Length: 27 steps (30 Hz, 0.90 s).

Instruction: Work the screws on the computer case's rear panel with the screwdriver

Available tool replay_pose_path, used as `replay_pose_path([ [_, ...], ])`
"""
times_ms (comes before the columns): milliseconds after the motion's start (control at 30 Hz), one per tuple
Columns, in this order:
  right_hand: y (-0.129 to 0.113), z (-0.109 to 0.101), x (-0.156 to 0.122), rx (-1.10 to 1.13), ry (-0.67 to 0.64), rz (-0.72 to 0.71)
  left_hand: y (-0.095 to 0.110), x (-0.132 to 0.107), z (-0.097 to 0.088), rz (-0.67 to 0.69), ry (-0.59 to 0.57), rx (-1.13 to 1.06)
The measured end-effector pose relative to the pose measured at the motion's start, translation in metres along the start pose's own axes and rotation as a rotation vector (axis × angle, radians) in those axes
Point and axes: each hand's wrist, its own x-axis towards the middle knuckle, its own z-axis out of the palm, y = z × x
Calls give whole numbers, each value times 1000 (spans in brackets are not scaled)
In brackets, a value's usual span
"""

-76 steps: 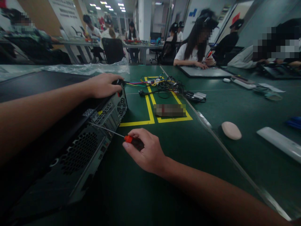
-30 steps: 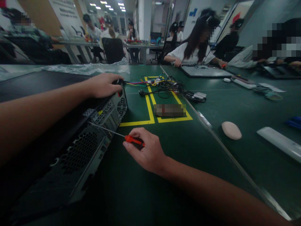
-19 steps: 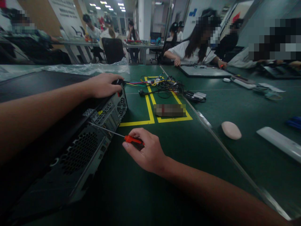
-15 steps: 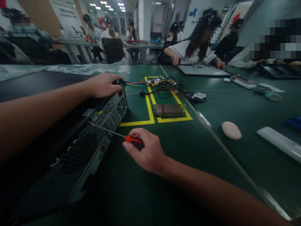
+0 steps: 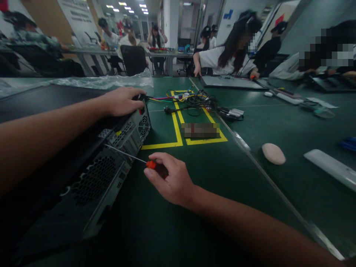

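A black desktop computer case [image 5: 91, 181] lies on its side at the left, its metal back panel with vents and ports towards me. My left hand [image 5: 124, 101] grips the far rear corner of it, fingers over the top and thumb at the back edge. In my right hand [image 5: 174, 180] is a screwdriver [image 5: 150, 164] with an orange and dark handle, pinched between thumb and fingers. Its long thin shaft points left, and the tip meets the back panel near the upper edge. What the tip touches is too small to make out.
Beyond the case lie tangled cables [image 5: 201, 99] and yellow tape lines [image 5: 178, 129], with a blurred-out object [image 5: 200, 130] inside one outline. A pale computer mouse [image 5: 273, 154] and a long white bar [image 5: 330, 168] are at right. Across the table a person works on a flat panel [image 5: 233, 82].
The screwdriver handle has turned slightly within my right hand, and the fingers have shifted a little. My left hand stays put. Across the table, the co-worker's hands and the panel moved left.
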Motion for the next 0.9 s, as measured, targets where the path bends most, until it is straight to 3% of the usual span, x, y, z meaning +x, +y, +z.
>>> replay_pose_path([
  [133, 4, 5, -3, 18, 2, 18, -3, 0, 1, -7, 17, -46],
  [433, 20, 9, -3, -73, 53, -91, -1, -2, 0, -56, 70, -88],
  [900, 21, 13, -7, -68, 31, -85, -5, 2, 2, -54, 43, -44],
])
